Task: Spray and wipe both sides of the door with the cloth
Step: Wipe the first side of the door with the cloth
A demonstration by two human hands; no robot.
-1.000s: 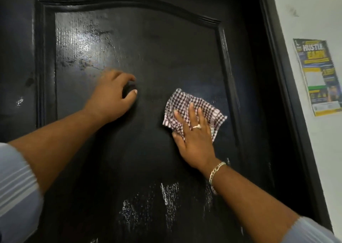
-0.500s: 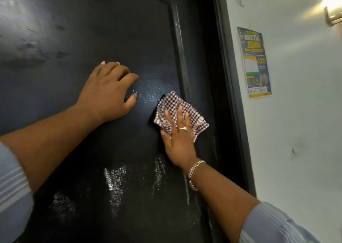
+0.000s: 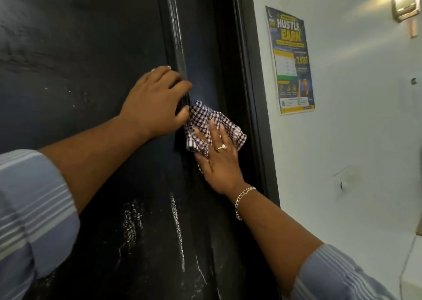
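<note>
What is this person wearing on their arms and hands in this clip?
Both forearms are bare, with loose blue-grey sleeves striped in white pushed up toward the elbows. The right hand has a gold ring with a small stone on one finger, and a gold chain bracelet hangs at that wrist. The left hand shows no jewellery. No gloves on either hand.

An indoor hallway, seemingly: a black door (image 3: 91, 71) is standing shut, a poster (image 3: 291, 59) hanging at two o'clock
</note>
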